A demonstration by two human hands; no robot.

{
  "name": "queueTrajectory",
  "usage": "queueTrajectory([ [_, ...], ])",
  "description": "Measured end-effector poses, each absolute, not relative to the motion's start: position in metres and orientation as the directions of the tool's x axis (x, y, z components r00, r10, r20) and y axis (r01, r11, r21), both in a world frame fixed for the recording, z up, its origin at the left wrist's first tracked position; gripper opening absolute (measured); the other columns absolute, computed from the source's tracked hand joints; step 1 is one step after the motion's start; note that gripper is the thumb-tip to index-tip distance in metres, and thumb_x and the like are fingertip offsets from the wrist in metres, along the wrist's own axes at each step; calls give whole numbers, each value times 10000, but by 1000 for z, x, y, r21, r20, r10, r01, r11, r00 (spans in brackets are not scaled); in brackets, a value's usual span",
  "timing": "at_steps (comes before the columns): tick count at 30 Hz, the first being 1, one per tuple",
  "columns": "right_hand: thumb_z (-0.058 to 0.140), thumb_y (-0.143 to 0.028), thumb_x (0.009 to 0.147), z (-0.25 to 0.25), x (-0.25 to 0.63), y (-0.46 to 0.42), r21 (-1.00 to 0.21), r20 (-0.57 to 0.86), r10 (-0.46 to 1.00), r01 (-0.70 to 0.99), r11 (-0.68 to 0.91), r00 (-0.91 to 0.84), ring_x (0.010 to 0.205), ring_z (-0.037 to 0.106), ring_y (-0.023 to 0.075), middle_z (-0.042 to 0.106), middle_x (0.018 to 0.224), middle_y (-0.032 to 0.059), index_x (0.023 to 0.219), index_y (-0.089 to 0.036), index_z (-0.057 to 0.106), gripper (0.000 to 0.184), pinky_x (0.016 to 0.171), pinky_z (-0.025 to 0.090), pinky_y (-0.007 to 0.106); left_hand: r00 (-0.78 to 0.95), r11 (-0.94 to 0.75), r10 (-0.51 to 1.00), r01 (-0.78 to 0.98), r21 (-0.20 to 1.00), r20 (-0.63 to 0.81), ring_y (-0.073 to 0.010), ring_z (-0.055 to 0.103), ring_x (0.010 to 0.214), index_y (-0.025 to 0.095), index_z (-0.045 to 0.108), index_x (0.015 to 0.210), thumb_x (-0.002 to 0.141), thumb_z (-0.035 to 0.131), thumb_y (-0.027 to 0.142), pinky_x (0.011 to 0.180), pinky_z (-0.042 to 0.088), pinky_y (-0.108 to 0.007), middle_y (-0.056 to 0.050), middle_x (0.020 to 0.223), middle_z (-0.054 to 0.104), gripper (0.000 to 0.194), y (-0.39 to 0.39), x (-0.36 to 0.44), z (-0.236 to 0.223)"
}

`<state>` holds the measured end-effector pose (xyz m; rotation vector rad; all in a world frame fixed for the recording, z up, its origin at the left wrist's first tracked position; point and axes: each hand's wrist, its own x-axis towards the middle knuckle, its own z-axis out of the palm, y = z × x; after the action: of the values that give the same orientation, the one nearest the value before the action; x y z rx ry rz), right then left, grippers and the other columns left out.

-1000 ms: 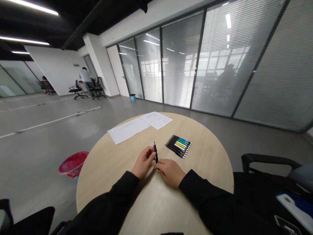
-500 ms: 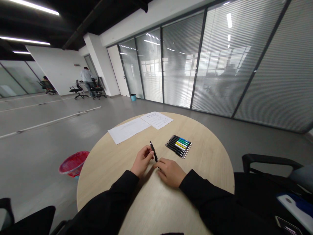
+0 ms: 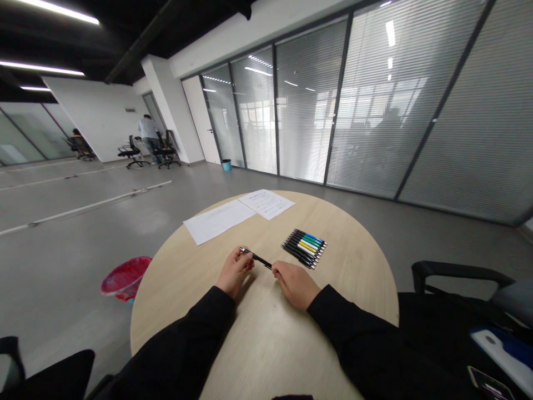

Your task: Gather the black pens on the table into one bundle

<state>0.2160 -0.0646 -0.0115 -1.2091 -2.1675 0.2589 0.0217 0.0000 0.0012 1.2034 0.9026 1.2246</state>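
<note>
Both my hands hold one black pen [image 3: 259, 258] just above the round wooden table [image 3: 353, 278]. My left hand [image 3: 234, 272] pinches the pen's left end, fingers closed. My right hand [image 3: 295, 283] grips its right end, fingers curled. The pen lies nearly level, tilted down to the right. Just beyond my right hand, a row of several pens [image 3: 303, 248] lies side by side on the table, mostly black, with blue, green, yellow and white ones among them.
Two white paper sheets [image 3: 219, 220] [image 3: 267, 203] lie at the table's far edge. A red basket [image 3: 125, 276] stands on the floor to the left. A black chair arm [image 3: 453, 272] is at the right. A person stands by office chairs [image 3: 145, 149] far off.
The pen stood nearly upright between my hands; it has tipped over to the left and now lies almost level. My hands have moved slightly apart, each on one end.
</note>
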Motion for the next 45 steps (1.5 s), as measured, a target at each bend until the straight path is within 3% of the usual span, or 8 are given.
queueTrajectory([
  [7,433,-142,939,-9,229,-57,-473,413,869,750,462,-274,881,581,185,640,945,59,1190,-162,488,258,794,394,279,182,-103,978,-25,994,106,-94,507,559,159,568,790,701,739,385,528,374,-208,21,642,586,297,9,8,0],
  [13,439,-178,969,-7,240,-49,-399,413,876,815,420,-249,898,552,197,630,924,75,1048,-160,588,169,823,382,307,348,-201,928,170,965,132,-98,494,556,147,573,747,720,738,399,542,371,-223,19,625,566,303,12,-6,3],
  [19,539,-164,922,-6,245,-48,-381,439,863,819,429,-248,913,542,191,633,926,55,965,-164,622,94,836,387,302,402,-269,905,285,920,140,-108,490,571,149,565,766,757,682,384,545,367,-226,20,631,542,263,17,-10,-5],
  [31,590,-148,881,-12,267,-53,-332,366,915,894,300,-171,957,567,197,657,940,65,883,-169,666,79,873,406,283,395,-354,902,442,824,176,-127,509,618,154,573,848,822,574,361,599,399,-251,8,682,564,209,16,-10,-11],
  [38,613,-188,873,-14,275,-60,-318,291,954,934,164,-68,924,584,196,671,910,63,819,-176,659,72,813,402,275,417,-405,890,539,739,183,-133,493,616,163,591,815,832,541,363,601,381,-250,9,667,568,207,8,-6,-3],
  [45,617,-164,853,-21,282,-63,-299,275,960,945,131,-46,879,584,189,676,875,55,769,-177,639,87,780,389,269,441,-436,879,594,676,179,-143,497,633,166,601,814,848,508,356,628,383,-267,-7,696,590,214,3,-2,2],
])
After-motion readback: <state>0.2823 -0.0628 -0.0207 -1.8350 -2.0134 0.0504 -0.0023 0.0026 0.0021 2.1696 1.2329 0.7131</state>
